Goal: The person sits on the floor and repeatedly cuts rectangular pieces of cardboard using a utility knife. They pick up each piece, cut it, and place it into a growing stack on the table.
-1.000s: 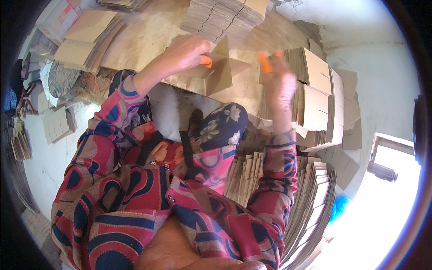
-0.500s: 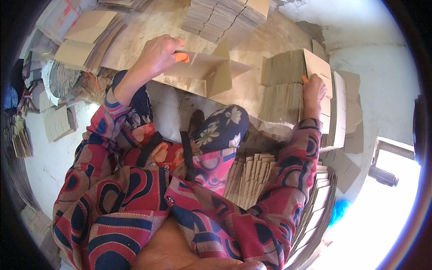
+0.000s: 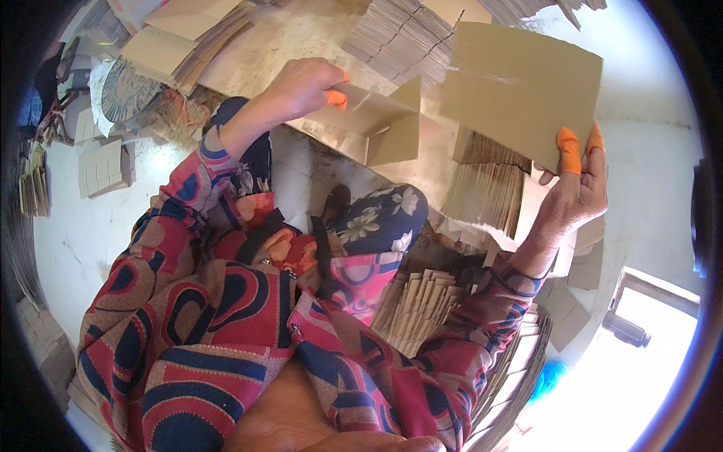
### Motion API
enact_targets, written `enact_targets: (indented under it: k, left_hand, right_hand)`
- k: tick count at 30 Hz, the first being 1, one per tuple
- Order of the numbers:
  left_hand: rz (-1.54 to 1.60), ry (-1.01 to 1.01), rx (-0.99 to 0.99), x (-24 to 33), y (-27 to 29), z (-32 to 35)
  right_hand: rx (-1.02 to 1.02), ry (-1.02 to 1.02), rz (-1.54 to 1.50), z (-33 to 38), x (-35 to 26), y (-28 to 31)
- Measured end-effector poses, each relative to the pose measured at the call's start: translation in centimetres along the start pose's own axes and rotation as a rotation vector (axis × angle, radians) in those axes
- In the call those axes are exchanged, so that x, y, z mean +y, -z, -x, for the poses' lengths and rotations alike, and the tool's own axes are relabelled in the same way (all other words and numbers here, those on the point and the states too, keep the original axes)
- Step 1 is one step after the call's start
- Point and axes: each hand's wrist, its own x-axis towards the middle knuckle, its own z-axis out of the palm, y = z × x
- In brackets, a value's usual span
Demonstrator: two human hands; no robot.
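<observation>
My left hand, with orange finger covers, pinches the upper left edge of a cardboard divider. Crossed pieces stand out at that divider's right end, over the wooden table. On the right, my right hand, also with orange finger covers, grips the lower right corner of a flat cardboard sheet. The sheet is raised and tilted above a stack of cardboard pieces on the table's right side. Some of my right fingers are hidden behind the sheet.
Bundled cardboard lies at the table's far side, and folded sheets at its far left. Slotted cardboard strips stand low beside my right knee, with another stack beyond my right forearm. A doorway glares at the right.
My right hand has lifted a cardboard sheet off the right stack and turned it upward. My left hand still holds the divider, now slightly farther right in view.
</observation>
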Motion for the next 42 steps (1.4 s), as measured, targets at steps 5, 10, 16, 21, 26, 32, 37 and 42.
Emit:
enact_targets:
  k: [5,10,16,21,26,32,37,42]
  left_hand:
    - [0.141,-0.081,0.017,-0.8,-1.6,-0.2]
    - [0.107,-0.124,0.052,-0.9,-2.0,-0.4]
    - [0.157,-0.119,0.043,0.1,-2.3,-0.7]
    - [0.156,-0.125,0.061,0.1,-2.2,-0.6]
    - [0.149,-0.15,0.091,0.7,-2.3,-1.1]
    - [0.063,-0.062,0.009,0.9,-1.9,-0.6]
    - [0.032,-0.219,0.226,2.6,-1.9,-0.6]
    - [-0.147,-0.394,0.244,1.4,-2.4,-1.9]
  right_hand:
    - [-0.111,-0.033,-0.062,1.1,-1.6,-1.9]
    - [-0.255,-0.225,-0.161,1.8,-2.3,-3.2]
    - [-0.388,-0.095,-0.026,2.2,0.2,-4.8]
    - [-0.594,-0.089,0.052,4.0,-0.2,-7.8]
    - [-0.777,0.336,0.258,9.1,6.3,-11.9]
    - [-0.757,0.24,0.551,10.0,1.7,-11.7]
    - [-0.461,0.333,0.68,7.3,5.0,-10.3]
    - [-0.821,0.129,0.543,7.4,2.5,-11.2]
